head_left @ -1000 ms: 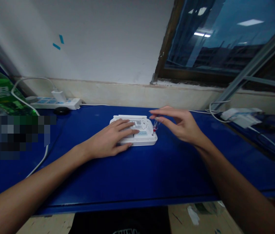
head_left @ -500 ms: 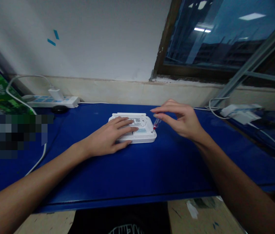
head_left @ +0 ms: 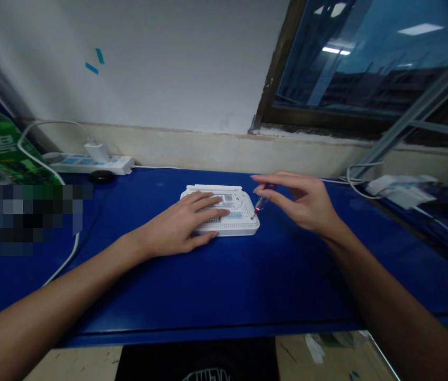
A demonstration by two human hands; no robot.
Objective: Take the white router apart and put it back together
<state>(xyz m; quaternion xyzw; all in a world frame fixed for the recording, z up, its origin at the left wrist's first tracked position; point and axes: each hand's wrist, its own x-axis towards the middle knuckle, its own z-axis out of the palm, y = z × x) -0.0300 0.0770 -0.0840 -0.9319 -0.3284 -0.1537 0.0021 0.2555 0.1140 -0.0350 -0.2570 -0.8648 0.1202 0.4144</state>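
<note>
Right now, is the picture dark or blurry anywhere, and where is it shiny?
Head view: dim overall; bright lights show in the window; the green package looks smeared; blocky pixels cover part of the left side; print on the white device is too small to read.
</note>
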